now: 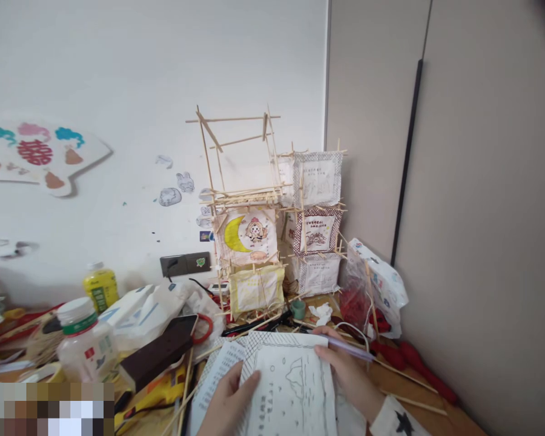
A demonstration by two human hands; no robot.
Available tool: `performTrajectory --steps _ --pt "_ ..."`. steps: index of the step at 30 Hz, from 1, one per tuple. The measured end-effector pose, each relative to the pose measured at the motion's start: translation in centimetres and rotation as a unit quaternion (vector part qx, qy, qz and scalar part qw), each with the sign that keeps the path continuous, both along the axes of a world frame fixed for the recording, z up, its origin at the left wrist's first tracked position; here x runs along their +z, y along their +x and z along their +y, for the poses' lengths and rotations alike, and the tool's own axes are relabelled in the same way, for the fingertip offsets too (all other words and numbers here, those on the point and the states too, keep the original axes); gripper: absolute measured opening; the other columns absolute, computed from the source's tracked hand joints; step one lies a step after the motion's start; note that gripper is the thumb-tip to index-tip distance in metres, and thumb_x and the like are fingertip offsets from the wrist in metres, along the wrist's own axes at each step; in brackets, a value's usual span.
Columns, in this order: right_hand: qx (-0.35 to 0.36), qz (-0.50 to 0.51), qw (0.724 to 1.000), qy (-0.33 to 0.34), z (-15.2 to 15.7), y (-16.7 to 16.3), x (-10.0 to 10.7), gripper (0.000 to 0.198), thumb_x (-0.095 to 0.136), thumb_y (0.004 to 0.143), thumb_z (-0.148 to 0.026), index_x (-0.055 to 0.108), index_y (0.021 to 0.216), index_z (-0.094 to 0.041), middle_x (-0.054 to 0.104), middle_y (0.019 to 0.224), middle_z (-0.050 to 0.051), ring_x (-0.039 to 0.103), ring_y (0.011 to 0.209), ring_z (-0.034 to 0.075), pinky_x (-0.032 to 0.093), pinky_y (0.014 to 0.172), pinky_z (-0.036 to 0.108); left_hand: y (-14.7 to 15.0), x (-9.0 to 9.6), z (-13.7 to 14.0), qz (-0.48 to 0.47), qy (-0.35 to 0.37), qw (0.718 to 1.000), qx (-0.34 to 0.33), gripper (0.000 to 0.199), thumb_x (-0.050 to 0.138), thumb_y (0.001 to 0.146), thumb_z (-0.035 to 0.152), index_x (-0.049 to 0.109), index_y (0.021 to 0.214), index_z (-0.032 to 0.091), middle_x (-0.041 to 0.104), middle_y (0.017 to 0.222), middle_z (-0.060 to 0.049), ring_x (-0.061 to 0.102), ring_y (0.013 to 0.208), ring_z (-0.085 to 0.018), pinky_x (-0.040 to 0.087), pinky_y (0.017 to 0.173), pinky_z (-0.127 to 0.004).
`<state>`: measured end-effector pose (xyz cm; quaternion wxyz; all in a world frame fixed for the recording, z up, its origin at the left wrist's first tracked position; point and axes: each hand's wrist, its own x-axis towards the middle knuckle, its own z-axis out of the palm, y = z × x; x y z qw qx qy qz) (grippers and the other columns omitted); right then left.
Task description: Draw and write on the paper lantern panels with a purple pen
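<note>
Both hands hold a white paper sheet [290, 393] with a line drawing, written characters and a patterned border. My left hand [231, 396] grips its left edge, thumb on top. My right hand [343, 369] pinches the upper right edge, and a light purple pen [349, 348] sticks out from the same hand to the right. Beneath and left of the sheet lies another page [224, 363] covered in handwriting. Behind the sheet stands a frame of thin wooden sticks [243, 195], with decorated panels such as a moon-and-figure picture [249, 236] attached.
At left are a capped bottle [88, 345], a yellow drink bottle [100, 287], a dark box [158, 354], a yellow glue gun [157, 396] and red-handled scissors [203, 330]. A small green cup [298, 309] and crumpled tissue [321, 313] sit behind the sheet. Plastic bags [376, 284] stand right.
</note>
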<state>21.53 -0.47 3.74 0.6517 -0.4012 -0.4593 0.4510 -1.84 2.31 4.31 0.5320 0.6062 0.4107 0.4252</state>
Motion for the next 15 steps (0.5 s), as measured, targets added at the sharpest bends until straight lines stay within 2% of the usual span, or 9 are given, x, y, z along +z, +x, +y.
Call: performTrajectory --steps 3,5,10,15 --pt "0.000 0.025 1.000 -0.003 -0.1 0.2 0.7 0.020 0.065 0.068 -0.027 0.061 0.088 -0.023 0.063 0.083 0.002 0.057 0.076 0.020 0.043 0.069 0.029 0.5 0.0 -1.1 -0.096 -0.103 0.986 -0.090 0.045 0.071 0.062 0.054 0.062 0.082 0.015 0.068 0.082 -0.010 0.065 0.082 -0.029 0.049 0.075 -0.038" --pt "0.003 0.019 1.000 -0.007 -0.4 0.4 1.1 0.022 0.065 0.068 -0.026 0.061 0.089 -0.023 0.063 0.082 0.002 0.056 0.076 0.020 0.043 0.070 0.029 0.5 -0.3 -1.6 -0.114 -0.146 0.975 -0.118 0.046 0.076 0.058 0.049 0.062 0.083 0.014 0.068 0.078 -0.009 0.065 0.077 -0.027 0.049 0.074 -0.037" --pt "0.010 -0.011 0.999 -0.029 -0.6 1.0 1.2 0.022 0.066 0.067 -0.028 0.063 0.089 -0.022 0.064 0.086 0.002 0.056 0.082 0.020 0.041 0.073 0.029 0.4 -1.2 -2.2 -0.091 -0.189 0.974 -0.084 0.050 0.081 0.054 0.045 0.061 0.085 0.012 0.068 0.078 -0.008 0.063 0.080 -0.027 0.049 0.072 -0.034" --pt "0.030 -0.067 0.995 -0.069 -0.4 1.5 0.8 0.024 0.065 0.063 -0.024 0.064 0.088 -0.021 0.061 0.079 0.001 0.054 0.076 0.020 0.039 0.067 0.028 0.8 -0.8 -2.1 -0.143 -0.210 0.964 -0.074 0.052 0.081 0.057 0.041 0.060 0.096 0.013 0.069 0.083 -0.007 0.064 0.083 -0.026 0.049 0.076 -0.034"
